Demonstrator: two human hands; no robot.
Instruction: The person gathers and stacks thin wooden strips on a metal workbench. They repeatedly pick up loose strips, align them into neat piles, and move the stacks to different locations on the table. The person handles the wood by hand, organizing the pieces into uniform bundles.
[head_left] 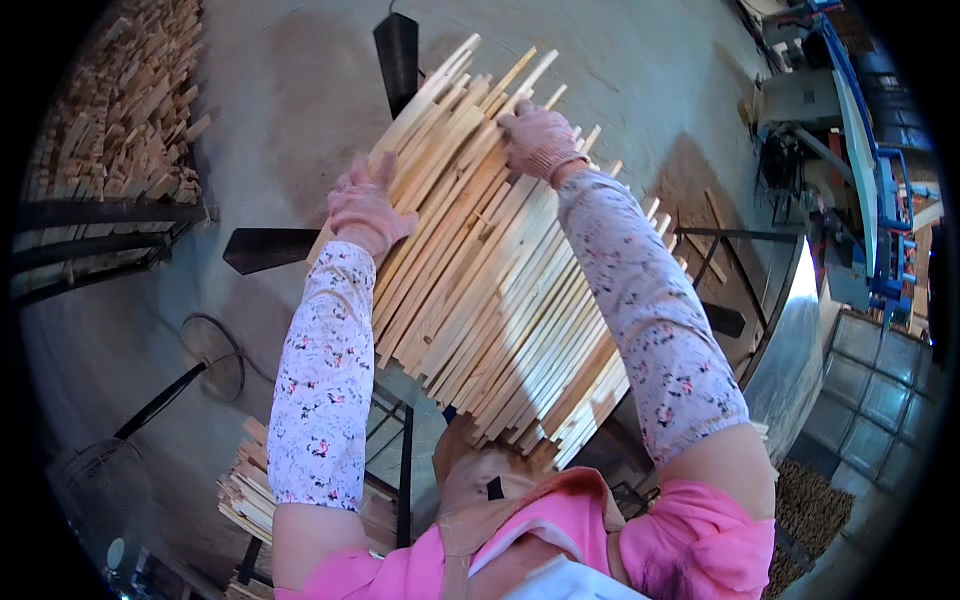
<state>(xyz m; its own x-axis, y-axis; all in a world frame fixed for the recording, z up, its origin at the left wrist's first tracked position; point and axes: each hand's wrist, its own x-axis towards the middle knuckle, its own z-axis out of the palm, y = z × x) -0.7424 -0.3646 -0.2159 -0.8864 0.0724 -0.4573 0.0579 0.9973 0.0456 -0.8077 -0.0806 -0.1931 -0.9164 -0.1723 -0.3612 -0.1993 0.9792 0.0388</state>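
Note:
A big bundle of long pale wooden slats (490, 270) lies slanted in front of me, its near end against my chest and its far end fanning out over the floor. My left hand (366, 208), in a pink glove, presses flat against the bundle's left edge. My right hand (538, 138), also gloved, grips the slats near their upper right end. Both forearms wear white floral sleeves.
A large heap of short wood offcuts (125, 110) fills the upper left behind dark metal rails. A floor fan (205, 355) stands lower left. More stacked slats (245, 490) lie at the bottom left. A blue-framed machine (860, 170) stands at the right, with a black metal frame (740, 270) nearby.

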